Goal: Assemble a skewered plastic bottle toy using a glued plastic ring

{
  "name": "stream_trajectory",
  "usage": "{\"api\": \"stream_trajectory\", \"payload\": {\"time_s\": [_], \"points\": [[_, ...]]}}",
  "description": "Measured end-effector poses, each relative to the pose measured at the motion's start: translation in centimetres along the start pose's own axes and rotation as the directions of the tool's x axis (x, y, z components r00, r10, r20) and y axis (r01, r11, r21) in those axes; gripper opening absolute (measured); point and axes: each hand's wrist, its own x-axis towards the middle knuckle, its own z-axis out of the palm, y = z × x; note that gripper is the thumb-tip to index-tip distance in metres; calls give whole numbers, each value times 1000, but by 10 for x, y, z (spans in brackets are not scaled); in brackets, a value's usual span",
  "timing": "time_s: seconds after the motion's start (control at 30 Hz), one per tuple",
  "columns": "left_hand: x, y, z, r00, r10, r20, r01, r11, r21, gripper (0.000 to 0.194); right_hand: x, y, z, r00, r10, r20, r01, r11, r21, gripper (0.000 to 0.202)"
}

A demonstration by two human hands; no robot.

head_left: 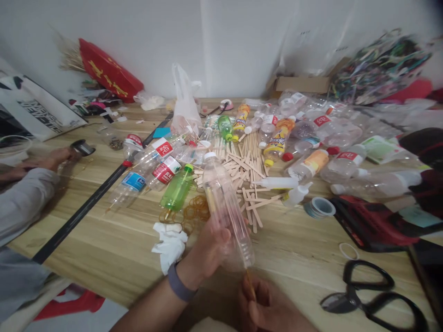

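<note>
One clear, ribbed plastic bottle (226, 203) tilts in the left hand (211, 246), fingers curled round it, while the right hand (268, 302) pinches a slim amber strip (251, 287).

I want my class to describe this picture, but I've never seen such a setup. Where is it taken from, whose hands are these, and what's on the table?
There's no machine: one camera, worn on a person's head, looks forward and down. Their left hand, below a wristband, holds a clear plastic bottle. Their right hand grips a thin brownish stick near the bottle's base; whether it enters is unclear. On the wooden table lie more plastic bottles, flat wooden sticks, rubber bands and scissors. At far left, another person's hand is beside a dark spool.
</note>
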Motion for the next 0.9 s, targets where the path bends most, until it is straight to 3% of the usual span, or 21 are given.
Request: {"api": "stream_trajectory", "payload": {"time_s": [0.1,0.37,0.57,0.67,0.73,0.8,0.87,0.9], "points": [[0,1,-1,1000,-3,-15,3,1000,-8,49,-2,-2,0,999,36,-15,-36,999,23,62],[-1,0,0,999,-50,-20,49,997,-51,50,-5,-23,6,986,149,-74,-157,982,-108,51],[1,5,3,996,-95,0,94,993,-77,50,2,-21,13,996,-2,-89,-17,977,-214,63],[5,8,0,996,-90,3,89,988,-130,45,-5,-40,17,984,-75,-161,7,922,-388,61],[6,9,-3,994,-107,-10,104,984,-146,43,-12,-63,18,917,-264,-300,9,765,-644,42],[6,10,-5,987,-158,-5,155,974,-166,44,-15,-88,19,783,-555,-281,0,451,-892,30],[5,10,-6,974,-224,33,226,954,-195,45,-13,-107,22,617,-783,-74,47,131,-990,18],[5,11,-6,967,-247,58,254,945,-207,44,-10,-112,23,553,-832,48,71,-10,-997,17]]}}
